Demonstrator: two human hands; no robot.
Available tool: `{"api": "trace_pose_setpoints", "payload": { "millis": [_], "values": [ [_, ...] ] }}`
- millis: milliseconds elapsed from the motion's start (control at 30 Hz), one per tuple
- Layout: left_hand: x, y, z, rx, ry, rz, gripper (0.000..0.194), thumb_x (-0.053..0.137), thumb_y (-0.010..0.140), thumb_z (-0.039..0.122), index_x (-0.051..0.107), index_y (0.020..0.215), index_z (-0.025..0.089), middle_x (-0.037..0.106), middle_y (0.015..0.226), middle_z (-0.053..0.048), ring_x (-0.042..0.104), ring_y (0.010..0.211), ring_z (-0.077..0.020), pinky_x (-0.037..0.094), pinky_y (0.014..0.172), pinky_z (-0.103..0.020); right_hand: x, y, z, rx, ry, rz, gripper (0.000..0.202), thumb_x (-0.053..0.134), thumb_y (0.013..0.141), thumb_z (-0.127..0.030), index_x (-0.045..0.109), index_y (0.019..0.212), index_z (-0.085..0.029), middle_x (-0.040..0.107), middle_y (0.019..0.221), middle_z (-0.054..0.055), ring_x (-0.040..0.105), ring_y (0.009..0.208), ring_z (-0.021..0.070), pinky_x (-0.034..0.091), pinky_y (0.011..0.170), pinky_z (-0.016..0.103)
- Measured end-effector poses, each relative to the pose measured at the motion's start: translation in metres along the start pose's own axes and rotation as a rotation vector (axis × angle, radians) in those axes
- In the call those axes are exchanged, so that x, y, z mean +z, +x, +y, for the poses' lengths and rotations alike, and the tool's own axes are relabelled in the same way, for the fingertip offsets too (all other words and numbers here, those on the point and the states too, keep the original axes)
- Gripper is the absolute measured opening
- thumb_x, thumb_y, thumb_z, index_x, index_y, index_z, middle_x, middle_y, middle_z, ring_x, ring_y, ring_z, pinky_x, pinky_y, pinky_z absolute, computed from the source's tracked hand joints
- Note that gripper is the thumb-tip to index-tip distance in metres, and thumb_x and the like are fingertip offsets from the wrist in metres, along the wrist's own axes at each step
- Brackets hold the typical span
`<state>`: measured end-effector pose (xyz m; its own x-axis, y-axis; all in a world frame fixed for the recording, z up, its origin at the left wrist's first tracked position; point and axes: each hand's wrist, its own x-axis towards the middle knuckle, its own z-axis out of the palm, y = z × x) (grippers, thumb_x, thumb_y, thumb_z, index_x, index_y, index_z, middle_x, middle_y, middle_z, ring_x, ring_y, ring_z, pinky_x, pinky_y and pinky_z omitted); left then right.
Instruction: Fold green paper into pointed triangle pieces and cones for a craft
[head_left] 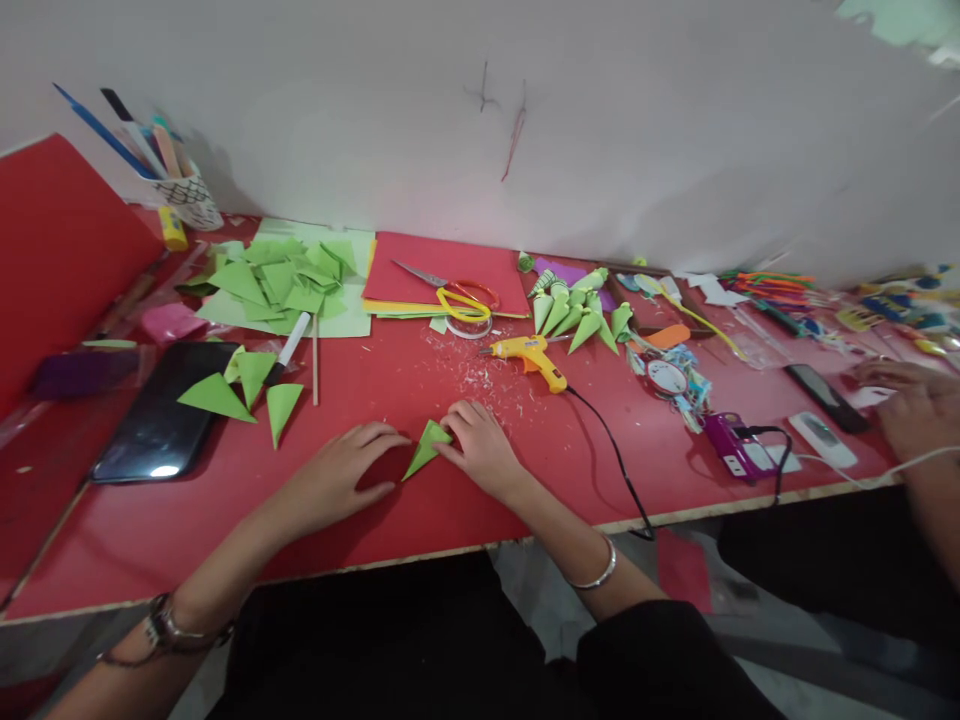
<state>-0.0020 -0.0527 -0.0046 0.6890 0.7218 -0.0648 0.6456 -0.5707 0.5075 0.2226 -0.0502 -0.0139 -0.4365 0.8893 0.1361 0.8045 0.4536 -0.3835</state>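
Observation:
On the red table's front part, my right hand (480,447) pinches the wide end of a green paper cone (424,450), whose point faces down and left. My left hand (341,472) rests just left of the cone, thumb and fingers apart, with nothing in it. Several folded green paper pieces (283,408) lie beyond that hand, beside a white marker (292,342) and a thin wooden stick (315,362). A yellow glue gun (531,358) lies farther back, right of centre. Whether the cone is glued, I cannot tell.
Behind are green paper cut-outs (277,275), scissors (465,300) on red sheets (420,262) and finished-looking cones (574,308). A dark phone (161,420) lies left. The glue gun's cord (611,450) runs over the front edge, near a purple socket box (735,447). Another person's hand (919,400) is at right.

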Motion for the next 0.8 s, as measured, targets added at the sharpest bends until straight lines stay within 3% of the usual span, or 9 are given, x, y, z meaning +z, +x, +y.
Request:
{"api": "trace_pose_setpoints", "payload": {
  "millis": [200,367,533,633,800],
  "values": [
    [-0.001,0.009,0.000,0.085,0.108,0.017,0.044,0.036,0.085,0.020,0.037,0.128,0.025,0.047,0.129,-0.003,0.043,0.116,-0.0177,0.034,0.096,-0.034,0.000,0.003,0.005,-0.016,0.110,-0.010,0.017,0.055,0.080,-0.032,0.055,0.086,-0.016,0.052,0.090,0.004,0.046,0.085,0.0168,0.037,0.076,0.028],
    [0.003,0.011,0.005,0.126,0.270,-0.024,0.043,0.038,0.084,0.024,0.041,0.126,0.026,0.045,0.132,-0.001,0.042,0.119,-0.0190,0.032,0.096,-0.036,-0.006,0.005,0.008,-0.032,0.326,0.006,0.008,0.053,0.079,-0.018,0.056,0.085,-0.016,0.050,0.089,0.003,0.048,0.084,0.0136,0.039,0.078,0.026],
    [0.000,0.013,0.010,0.174,0.332,-0.004,0.043,0.041,0.080,0.021,0.044,0.122,0.024,0.041,0.135,-0.002,0.038,0.122,-0.0193,0.029,0.099,-0.036,-0.019,0.001,0.011,-0.056,0.521,-0.018,0.014,0.050,0.074,-0.006,0.057,0.079,-0.017,0.048,0.092,0.002,0.050,0.085,0.0110,0.041,0.079,0.024],
    [-0.001,0.015,0.012,0.205,0.337,-0.021,0.042,0.042,0.079,0.021,0.044,0.122,0.021,0.041,0.135,-0.003,0.038,0.121,-0.0188,0.027,0.100,-0.035,-0.023,-0.004,0.016,-0.088,0.467,-0.054,0.016,0.052,0.072,-0.005,0.060,0.075,-0.018,0.047,0.096,0.003,0.049,0.090,0.0122,0.040,0.084,0.026],
    [0.002,0.019,0.017,0.194,0.367,-0.016,0.040,0.047,0.079,0.030,0.048,0.118,0.022,0.054,0.119,-0.006,0.049,0.107,-0.0225,0.035,0.091,-0.037,-0.025,-0.013,0.016,-0.110,0.248,-0.085,0.027,0.045,0.074,-0.002,0.065,0.080,-0.019,0.049,0.105,0.005,0.045,0.100,0.0157,0.037,0.089,0.031]
  ]
}}
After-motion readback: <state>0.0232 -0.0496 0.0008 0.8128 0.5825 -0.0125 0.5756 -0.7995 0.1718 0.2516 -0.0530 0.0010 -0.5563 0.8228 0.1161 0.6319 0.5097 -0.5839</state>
